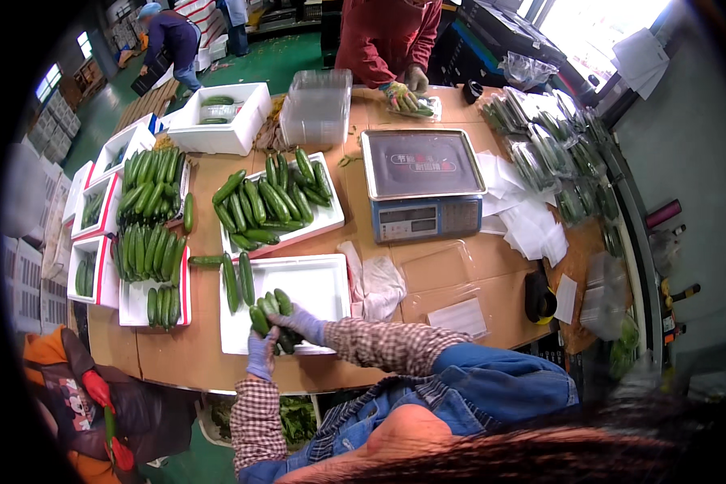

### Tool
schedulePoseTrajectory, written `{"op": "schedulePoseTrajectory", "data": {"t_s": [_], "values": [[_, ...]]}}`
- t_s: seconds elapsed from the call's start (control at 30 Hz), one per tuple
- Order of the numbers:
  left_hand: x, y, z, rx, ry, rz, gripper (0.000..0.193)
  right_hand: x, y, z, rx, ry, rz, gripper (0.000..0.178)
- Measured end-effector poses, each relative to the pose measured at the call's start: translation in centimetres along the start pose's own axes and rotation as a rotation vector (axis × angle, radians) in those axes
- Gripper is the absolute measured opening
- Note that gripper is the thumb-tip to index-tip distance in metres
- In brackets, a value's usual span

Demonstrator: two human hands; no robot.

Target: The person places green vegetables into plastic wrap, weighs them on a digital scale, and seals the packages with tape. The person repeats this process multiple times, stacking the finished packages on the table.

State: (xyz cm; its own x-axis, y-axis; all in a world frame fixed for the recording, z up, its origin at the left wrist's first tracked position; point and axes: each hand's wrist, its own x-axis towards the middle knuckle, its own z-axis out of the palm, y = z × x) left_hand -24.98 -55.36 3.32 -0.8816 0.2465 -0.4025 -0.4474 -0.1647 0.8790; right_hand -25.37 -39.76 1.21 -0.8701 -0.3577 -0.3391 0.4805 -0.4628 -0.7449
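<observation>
My left hand point(261, 353), in a thin pale purple glove, is closed on the near side of a small bunch of green cucumbers point(260, 321). My right hand point(305, 324), gloved alike, wraps the bunch from the right; its fingertips are partly hidden. Both hands are over the near left part of a white foam box point(319, 278). Two more cucumbers point(231, 282) lie across this box's far left edge. Just beyond it, a second foam box point(331, 216) holds a heap of cucumbers.
Cucumber-filled foam boxes point(181, 302) line the left side. A digital scale point(427, 219), a white cloth point(379, 286), papers point(532, 230) and a tape dispenser point(539, 298) lie right. Wrapped cucumber packs point(540, 153) are piled far right. Across the table, a co-worker point(387, 48) handles a tray.
</observation>
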Motion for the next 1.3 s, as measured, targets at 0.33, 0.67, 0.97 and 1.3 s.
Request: {"op": "schedulePoseTrajectory", "data": {"t_s": [0.33,0.67,0.97,1.3], "values": [[-0.5,-1.5,16.9,-0.21,-0.299,0.092,0.056,-13.1,-6.9,-9.7,-0.289,0.242,-0.618,0.076],[4.4,-10.1,20.0,0.164,-0.015,0.096,0.049,-11.9,-1.7,-17.4,-0.728,0.734,-0.521,0.071],[-4.1,-8.5,27.3,-0.085,-0.063,0.343,0.042,-22.9,-10.2,-13.7,-0.027,0.243,-0.445,0.07],[-7.3,-17.8,37.4,0.168,0.066,0.2,0.056,-33.2,-13.6,-22.2,-0.417,0.227,0.047,0.069]]}}
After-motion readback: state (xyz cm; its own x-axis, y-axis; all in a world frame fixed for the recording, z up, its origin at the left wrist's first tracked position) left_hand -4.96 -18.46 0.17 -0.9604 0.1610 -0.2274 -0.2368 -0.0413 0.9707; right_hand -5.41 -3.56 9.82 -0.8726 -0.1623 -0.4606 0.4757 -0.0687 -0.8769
